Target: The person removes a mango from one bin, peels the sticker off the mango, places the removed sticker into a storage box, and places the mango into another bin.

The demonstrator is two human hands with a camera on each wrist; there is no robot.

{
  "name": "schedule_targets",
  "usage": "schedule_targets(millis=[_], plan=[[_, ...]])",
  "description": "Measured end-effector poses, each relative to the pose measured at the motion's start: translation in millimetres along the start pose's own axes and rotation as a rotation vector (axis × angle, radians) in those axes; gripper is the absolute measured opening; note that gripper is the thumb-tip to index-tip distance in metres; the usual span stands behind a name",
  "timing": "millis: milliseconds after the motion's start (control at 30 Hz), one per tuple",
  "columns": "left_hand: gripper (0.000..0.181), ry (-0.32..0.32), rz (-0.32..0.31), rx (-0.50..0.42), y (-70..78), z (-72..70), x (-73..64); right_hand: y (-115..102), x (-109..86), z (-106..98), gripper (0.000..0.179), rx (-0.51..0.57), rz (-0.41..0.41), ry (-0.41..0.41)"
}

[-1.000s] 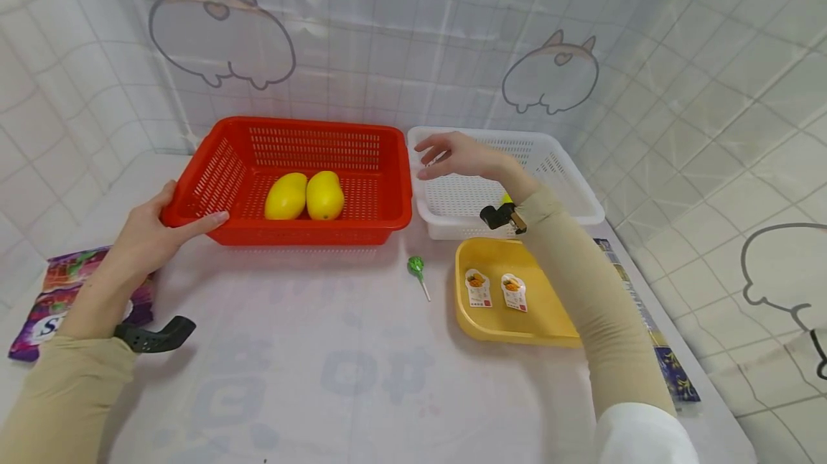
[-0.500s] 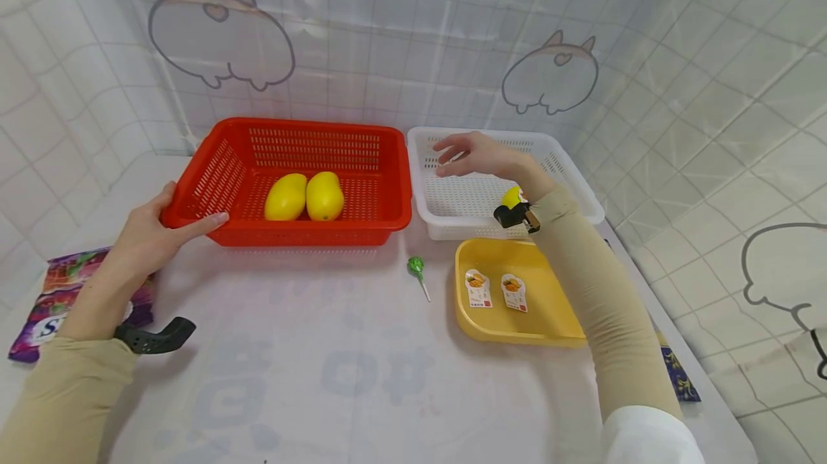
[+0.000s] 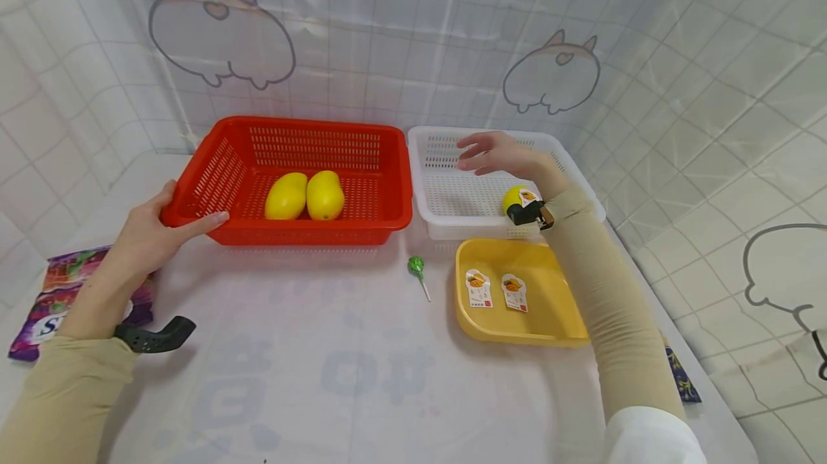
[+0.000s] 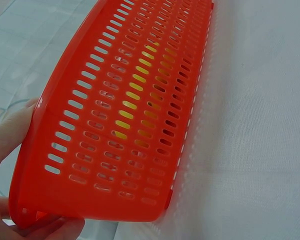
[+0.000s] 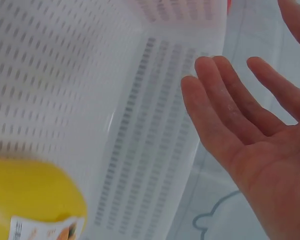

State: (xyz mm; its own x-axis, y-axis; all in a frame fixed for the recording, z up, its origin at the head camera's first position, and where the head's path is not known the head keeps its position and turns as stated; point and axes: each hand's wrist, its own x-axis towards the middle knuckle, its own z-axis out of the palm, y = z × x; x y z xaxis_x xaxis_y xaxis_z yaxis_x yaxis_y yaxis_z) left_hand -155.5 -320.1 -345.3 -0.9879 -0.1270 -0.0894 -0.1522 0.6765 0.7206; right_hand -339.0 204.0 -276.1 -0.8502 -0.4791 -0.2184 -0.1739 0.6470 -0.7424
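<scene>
My left hand (image 3: 155, 229) grips the front left corner of a red plastic basket (image 3: 304, 232), its thumb along the front rim. In the left wrist view the fingers curl round the rim of the red basket (image 4: 90, 190). Two yellow mangoes (image 3: 286, 197) lie side by side inside. My right hand (image 3: 500, 154) hovers over the white basket (image 3: 446, 220), fingers spread and holding nothing. Inside the white basket sits another mango (image 3: 515, 200) with a printed sticker; the right wrist view shows part of this mango (image 5: 35, 195) at lower left.
A yellow tray (image 3: 549, 306) with two stickers (image 3: 478, 288) stands in front of the white basket. A green lollipop (image 3: 416, 266) lies left of it. A purple snack bag (image 3: 58, 306) is at far left, and a dark blue packet (image 3: 681, 374) shows behind the right arm.
My right hand has drifted right over the white basket, away from the red one, uncovering more of the mango there. The left hand stays on the red basket.
</scene>
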Motion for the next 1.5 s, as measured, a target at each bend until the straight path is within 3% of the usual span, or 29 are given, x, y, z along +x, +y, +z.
schedule_targets(millis=[267, 533, 800, 1133, 1500], plan=[[0.114, -0.004, -0.008, -0.014, 0.9, 0.1, -1.2, 13.5, -9.7, -17.4, 0.061, 0.009, 0.051, -0.001], [0.115, -0.005, -0.016, -0.028, 2.7, 0.8, -2.0, 40.7, -15.7, -37.7, 0.068, -0.002, 0.098, -0.033], [0.117, -0.014, -0.027, -0.036, 1.7, 0.9, -2.2, 69.2, -19.3, -55.2, 0.069, -0.037, 0.184, -0.098], [0.116, -0.016, -0.024, -0.034, 4.8, 1.5, -2.1, 96.3, -25.6, -68.9, 0.073, 0.011, 0.262, -0.21], [0.113, -0.01, -0.01, -0.043, 7.4, -0.1, -5.3, 105.5, -25.1, -73.7, 0.078, 0.021, 0.346, -0.348]])
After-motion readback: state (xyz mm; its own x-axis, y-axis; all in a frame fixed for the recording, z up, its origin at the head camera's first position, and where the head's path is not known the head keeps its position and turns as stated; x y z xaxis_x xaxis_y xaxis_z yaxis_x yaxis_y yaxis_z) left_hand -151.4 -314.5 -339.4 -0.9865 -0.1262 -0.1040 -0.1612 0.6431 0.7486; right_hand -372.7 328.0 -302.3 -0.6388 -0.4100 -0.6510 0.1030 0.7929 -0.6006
